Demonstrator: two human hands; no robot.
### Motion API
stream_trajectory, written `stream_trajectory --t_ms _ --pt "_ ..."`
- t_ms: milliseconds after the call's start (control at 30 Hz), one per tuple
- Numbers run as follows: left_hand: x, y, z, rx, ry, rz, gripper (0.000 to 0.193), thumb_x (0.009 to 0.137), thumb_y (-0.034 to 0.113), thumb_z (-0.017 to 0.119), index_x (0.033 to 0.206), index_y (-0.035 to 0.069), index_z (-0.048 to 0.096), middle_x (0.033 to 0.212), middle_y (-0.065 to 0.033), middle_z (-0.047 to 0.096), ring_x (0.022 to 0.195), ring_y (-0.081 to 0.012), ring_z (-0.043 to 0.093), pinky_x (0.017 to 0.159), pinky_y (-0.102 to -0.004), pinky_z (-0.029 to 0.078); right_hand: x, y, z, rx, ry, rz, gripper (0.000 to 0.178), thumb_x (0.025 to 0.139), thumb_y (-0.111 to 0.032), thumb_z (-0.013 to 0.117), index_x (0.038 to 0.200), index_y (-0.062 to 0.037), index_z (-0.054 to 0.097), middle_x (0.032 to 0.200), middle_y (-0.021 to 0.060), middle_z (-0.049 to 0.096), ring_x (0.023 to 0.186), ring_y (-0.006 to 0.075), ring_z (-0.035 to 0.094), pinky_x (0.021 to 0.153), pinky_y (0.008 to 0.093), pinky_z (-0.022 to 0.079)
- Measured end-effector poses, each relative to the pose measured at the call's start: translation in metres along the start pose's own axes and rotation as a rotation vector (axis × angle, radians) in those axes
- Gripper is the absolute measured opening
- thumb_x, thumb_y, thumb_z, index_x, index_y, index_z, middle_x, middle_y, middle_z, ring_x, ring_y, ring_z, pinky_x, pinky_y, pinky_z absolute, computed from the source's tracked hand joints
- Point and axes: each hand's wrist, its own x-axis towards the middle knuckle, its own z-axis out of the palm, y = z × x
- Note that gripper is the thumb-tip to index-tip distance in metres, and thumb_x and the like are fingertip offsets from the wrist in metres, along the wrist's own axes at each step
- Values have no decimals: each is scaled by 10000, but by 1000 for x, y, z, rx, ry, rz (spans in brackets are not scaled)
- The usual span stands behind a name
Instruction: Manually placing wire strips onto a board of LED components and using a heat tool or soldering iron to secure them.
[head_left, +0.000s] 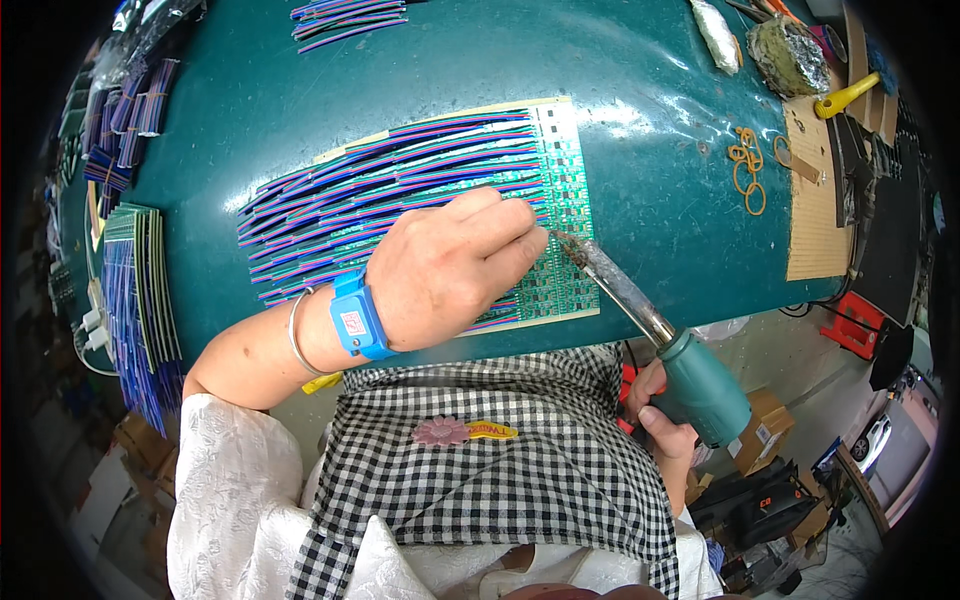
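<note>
A green circuit board panel (567, 180) lies on the table, with rows of blue, red and black ribbon wires (400, 170) running left from it. My left hand (450, 255), wearing a blue wrist strap (358, 315), is over the wires, its fingers pinched at the panel. Whatever they hold is hidden beneath them. My right hand (665, 425) is wrapped round the green handle of a soldering iron (700, 385). The iron's dark, crusted tip is at the panel, close to my left fingertips.
The green table (660, 200) carries a wire bundle (345, 20) at the far edge. Wired boards (140, 290) and tied bundles (130, 115) sit at left. Rubber bands (748, 170), cardboard (815, 220), a yellow-handled tool (848, 95) and a foil-wrapped lump (788, 58) occupy the right.
</note>
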Motion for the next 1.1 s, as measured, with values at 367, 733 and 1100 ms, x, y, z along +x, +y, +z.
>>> stream_trajectory --t_ms 367,733,1100 --pt "1 1 -1 31 -22 10 340 735 25 696 1065 -52 708 953 -123 629 767 -265 629 630 -363 534 -8 -6 -1 134 48 50 595 782 -77 760 1300 94 522 682 80 544 534 155 503 484 280 406" --pt "1 6 -3 72 -72 6 345 762 33 687 1092 -65 697 971 -115 614 755 -242 612 598 -343 531 -3 7 -12 -58 -77 -15 511 793 -77 749 1232 101 558 717 79 584 560 150 517 514 278 415" --pt "1 11 -3 178 -48 48 364 767 50 678 1112 -64 701 957 -102 591 726 -214 582 530 -328 503 -9 1 -3 159 49 17 557 784 -76 775 1268 102 564 685 72 544 528 138 491 485 272 379"
